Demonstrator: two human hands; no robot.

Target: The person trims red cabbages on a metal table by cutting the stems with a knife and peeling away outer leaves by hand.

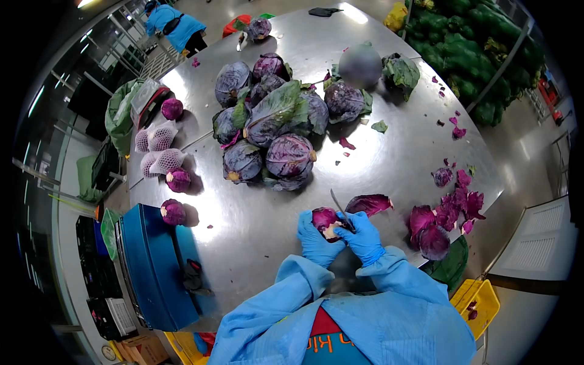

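My left hand (316, 243), in a blue glove, is wrapped round a small red cabbage (323, 216) near the table's front edge. A pale cut patch shows at the cabbage's lower side. My right hand (364, 238), gloved too, grips a knife (338, 203) with its blade pointing up and away, close against the cabbage. The knife's handle is hidden in the fingers. Just beyond my right hand lies a loose purple cabbage leaf (369, 205). Further off, a heap of whole red cabbages (291, 156) with dark outer leaves sits on the steel table (243, 249).
Peeled leaves (459, 210) pile at the right edge. Several trimmed cabbages (173, 212) and netted packs (163, 161) stand at left, near a scale (149, 100) and a blue box (159, 264). A yellow crate (477, 307) is below right. A person (173, 25) works far left.
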